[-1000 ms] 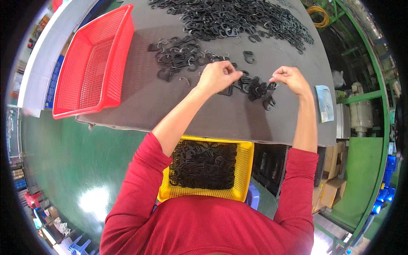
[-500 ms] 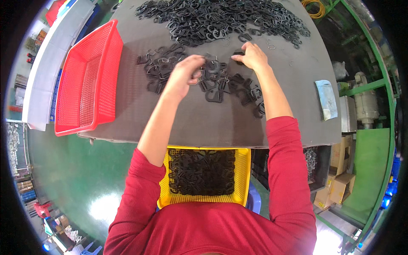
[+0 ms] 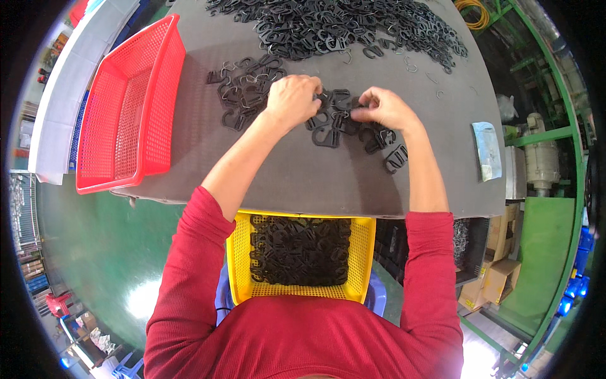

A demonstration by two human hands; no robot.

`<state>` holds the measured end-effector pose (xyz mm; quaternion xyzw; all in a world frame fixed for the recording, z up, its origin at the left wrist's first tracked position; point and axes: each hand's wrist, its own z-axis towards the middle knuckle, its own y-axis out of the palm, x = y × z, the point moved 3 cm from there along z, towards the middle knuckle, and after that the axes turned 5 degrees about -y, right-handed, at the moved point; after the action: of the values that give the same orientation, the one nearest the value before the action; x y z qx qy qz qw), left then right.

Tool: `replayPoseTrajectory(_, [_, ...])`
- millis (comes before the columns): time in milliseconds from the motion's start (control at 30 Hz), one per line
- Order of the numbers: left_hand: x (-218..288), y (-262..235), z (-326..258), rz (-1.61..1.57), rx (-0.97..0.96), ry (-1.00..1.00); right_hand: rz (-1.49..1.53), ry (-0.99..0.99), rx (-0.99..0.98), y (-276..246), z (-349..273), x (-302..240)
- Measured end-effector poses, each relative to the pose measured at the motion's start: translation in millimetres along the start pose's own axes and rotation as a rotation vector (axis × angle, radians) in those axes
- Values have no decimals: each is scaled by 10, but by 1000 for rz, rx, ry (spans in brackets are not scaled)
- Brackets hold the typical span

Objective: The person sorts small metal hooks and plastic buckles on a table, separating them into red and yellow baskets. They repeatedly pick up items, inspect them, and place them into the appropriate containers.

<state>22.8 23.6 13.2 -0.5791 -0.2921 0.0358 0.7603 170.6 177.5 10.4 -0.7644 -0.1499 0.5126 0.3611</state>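
Black plastic clips (image 3: pixel 334 123) lay in a small cluster at the upper middle of the frame, on the grey tabletop (image 3: pixel 303 183). My left hand (image 3: pixel 291 101) was curled over the cluster's left edge, fingers closed on one clip. My right hand (image 3: pixel 384 108) pinched another clip just beside it. A larger heap of clips (image 3: pixel 341 28) spread along the top. A red basket (image 3: pixel 126 107) sat at the upper left, and a yellow basket (image 3: pixel 361 252) of clips rested in the lower middle.
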Motion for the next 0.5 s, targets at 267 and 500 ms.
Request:
replayPoseTrajectory(267, [-87, -306, -37, -28, -92, -27, -83, -6, 120, -85, -146, 25])
replayPoseTrajectory(500, [-155, -121, -253, 13, -52, 64, 185, -231, -136, 453, -1183, -908])
